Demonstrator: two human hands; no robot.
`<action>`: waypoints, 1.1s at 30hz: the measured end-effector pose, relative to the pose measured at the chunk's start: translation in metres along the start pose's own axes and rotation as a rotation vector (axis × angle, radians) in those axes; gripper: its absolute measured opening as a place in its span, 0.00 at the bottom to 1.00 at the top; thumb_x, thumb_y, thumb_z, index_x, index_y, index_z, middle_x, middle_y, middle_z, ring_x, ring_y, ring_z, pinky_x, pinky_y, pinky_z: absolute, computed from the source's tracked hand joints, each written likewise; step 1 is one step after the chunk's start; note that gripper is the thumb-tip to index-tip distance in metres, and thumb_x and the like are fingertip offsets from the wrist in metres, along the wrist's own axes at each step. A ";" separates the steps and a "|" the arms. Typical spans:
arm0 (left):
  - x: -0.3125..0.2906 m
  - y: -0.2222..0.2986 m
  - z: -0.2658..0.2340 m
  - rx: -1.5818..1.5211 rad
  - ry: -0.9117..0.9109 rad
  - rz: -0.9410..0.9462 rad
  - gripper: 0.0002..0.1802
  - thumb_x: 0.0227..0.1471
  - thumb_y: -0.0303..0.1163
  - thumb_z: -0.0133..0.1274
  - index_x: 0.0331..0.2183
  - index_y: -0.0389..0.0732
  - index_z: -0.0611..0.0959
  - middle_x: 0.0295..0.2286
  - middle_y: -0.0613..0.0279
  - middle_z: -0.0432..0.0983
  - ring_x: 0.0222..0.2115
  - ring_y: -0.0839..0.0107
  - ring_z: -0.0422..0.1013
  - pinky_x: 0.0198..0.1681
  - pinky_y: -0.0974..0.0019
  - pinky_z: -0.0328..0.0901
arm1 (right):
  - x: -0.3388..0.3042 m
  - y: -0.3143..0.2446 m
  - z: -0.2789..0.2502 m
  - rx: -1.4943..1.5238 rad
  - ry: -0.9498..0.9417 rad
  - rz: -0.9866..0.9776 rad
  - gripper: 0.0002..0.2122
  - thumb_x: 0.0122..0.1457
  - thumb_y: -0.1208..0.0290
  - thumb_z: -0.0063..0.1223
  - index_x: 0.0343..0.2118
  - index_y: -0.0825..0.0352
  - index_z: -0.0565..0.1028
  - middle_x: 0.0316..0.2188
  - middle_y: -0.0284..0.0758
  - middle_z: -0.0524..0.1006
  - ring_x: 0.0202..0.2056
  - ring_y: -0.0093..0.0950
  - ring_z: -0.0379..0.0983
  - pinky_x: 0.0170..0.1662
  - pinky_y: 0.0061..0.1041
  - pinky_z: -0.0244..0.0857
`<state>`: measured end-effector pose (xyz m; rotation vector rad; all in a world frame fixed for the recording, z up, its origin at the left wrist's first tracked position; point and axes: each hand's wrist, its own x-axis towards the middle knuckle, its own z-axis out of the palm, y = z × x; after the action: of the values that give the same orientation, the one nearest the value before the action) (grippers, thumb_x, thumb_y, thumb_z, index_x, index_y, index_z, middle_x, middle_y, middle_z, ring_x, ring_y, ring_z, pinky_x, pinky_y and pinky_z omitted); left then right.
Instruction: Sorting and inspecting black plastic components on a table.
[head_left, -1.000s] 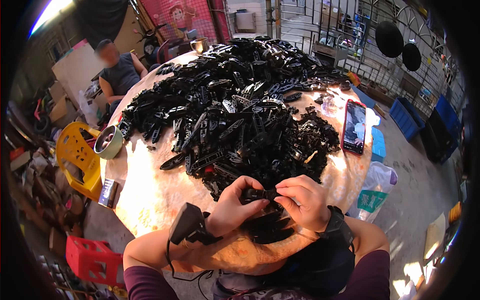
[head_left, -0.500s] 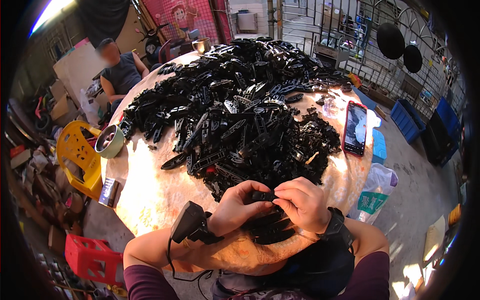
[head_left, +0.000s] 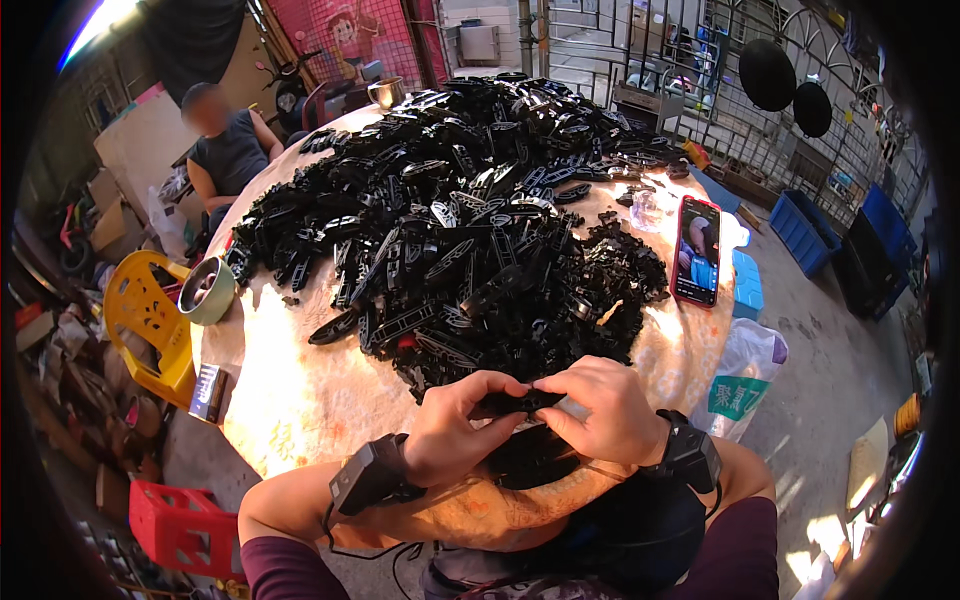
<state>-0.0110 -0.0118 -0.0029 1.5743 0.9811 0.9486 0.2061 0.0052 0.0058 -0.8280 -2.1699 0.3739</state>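
Turned lengthwise since the earlier frame: one elongated black plastic piece (head_left: 514,403); pinched by left hand (head_left: 452,425) and right hand (head_left: 607,408), near heaped black plastic parts (head_left: 470,225); both ends seemingly controlled.

Looks like a makeshift workshop, yard or garage type: cloth-covered table (head_left: 275,375) heaped with black parts (head_left: 440,225), yellow chair (head_left: 177,345), blue crate (head_left: 803,237), concrete floor (head_left: 800,365), metal grille, parked motorbike (head_left: 290,98).
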 end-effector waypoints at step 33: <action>0.021 0.014 -0.042 1.096 0.304 0.334 0.24 0.34 0.13 0.46 0.40 0.35 0.75 0.40 0.49 0.67 0.45 0.50 0.63 0.50 0.57 0.61 | -0.011 0.017 0.002 -0.189 -0.114 -0.147 0.10 0.47 0.75 0.57 0.35 0.63 0.75 0.28 0.31 0.72 0.31 0.30 0.72 0.35 0.28 0.68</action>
<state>-0.0408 0.0200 0.0203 2.6065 1.6417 0.9307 0.2171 0.0108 -0.0102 -0.7580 -2.3837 0.1465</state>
